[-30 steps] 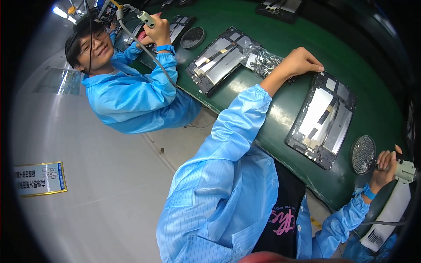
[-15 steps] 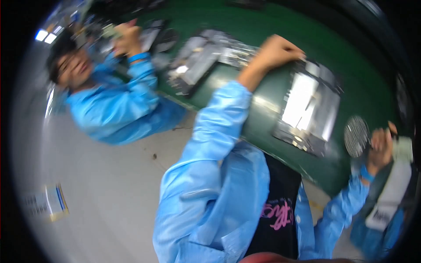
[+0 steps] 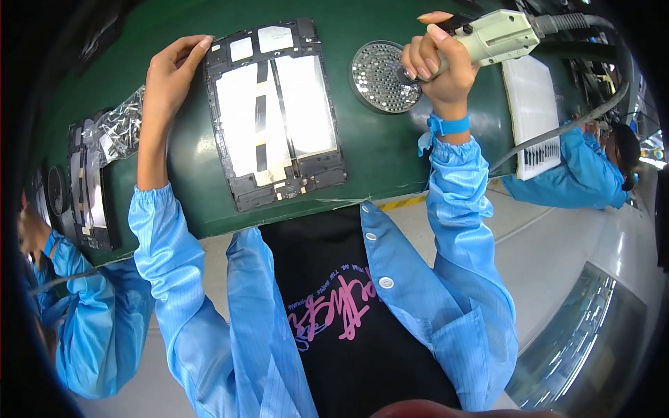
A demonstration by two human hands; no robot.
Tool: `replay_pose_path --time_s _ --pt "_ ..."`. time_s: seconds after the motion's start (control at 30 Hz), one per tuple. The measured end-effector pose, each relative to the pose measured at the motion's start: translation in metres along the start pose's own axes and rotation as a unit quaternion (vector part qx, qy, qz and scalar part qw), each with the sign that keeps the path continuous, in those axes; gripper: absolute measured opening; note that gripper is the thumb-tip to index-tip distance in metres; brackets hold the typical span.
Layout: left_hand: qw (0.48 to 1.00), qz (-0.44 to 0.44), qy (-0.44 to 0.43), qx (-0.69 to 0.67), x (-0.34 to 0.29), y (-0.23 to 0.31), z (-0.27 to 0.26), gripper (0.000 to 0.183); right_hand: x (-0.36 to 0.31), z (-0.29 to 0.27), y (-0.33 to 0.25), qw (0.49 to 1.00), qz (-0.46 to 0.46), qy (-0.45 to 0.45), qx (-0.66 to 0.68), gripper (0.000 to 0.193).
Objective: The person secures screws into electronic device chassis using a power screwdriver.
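An opened tablet-like device (image 3: 237,118), with a black frame and silvery white panels, lies flat on the green table. My left hand (image 3: 171,76) is at its far left corner, thumb and forefinger pinched together on the edge. In my right hand (image 3: 446,70) is a pale electric screwdriver (image 3: 498,38), my fingers wrapped round its front part. The screwdriver's tip end points left, over the right side of a round dish (image 3: 380,73) full of small shiny pieces in rows. My fingers partly hide the tip. A blue band circles my right wrist.
Left of my forearm lies a clear bag (image 3: 122,129) of small metal parts, beside another opened device (image 3: 87,188). A white ribbed tray (image 3: 533,104) sits to the right. The screwdriver's grey cable (image 3: 571,125) loops down there. Co-workers in blue sit on both sides.
The view has swung right and levelled, and is sharper now. My left hand stays at the device's corner. My right hand with the screwdriver has come to the dish's edge.
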State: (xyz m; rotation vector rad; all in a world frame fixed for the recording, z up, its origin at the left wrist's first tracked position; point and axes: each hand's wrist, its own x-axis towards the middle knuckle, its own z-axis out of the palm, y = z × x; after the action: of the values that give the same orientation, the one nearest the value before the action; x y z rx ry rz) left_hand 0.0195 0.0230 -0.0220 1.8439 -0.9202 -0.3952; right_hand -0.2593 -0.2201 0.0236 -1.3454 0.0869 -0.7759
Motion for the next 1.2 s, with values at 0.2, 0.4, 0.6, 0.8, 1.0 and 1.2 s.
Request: replay_pose_path --time_s 0.2,0.4,0.6,0.8,1.0,1.2 --pt "1.000 -0.020 0.014 0.012 -0.002 0.001 -0.001 0.030 -0.009 0.000 0.006 1.000 -0.002 -0.005 0.021 0.023" --pt "1.000 -0.012 0.004 0.004 0.000 -0.003 -0.006 0.032 -0.008 0.000 0.012 1.000 -0.002 0.000 0.029 0.022" --pt "1.000 -0.016 0.002 -0.005 -0.001 -0.004 -0.006 0.031 -0.007 0.001 0.014 1.000 -0.007 -0.002 0.026 0.021" --pt "1.000 -0.027 -0.008 -0.013 -0.002 0.000 -0.007 0.033 -0.008 0.000 0.015 1.000 0.000 -0.001 0.031 0.020" --pt "1.000 -0.029 -0.004 0.005 -0.004 0.003 -0.007 0.033 -0.011 0.006 0.013 1.000 -0.004 -0.003 0.018 0.020" --pt "0.999 -0.044 -0.016 0.009 -0.004 0.007 -0.006 0.034 -0.012 0.016 0.008 0.998 0.000 0.046 -0.041 0.014"
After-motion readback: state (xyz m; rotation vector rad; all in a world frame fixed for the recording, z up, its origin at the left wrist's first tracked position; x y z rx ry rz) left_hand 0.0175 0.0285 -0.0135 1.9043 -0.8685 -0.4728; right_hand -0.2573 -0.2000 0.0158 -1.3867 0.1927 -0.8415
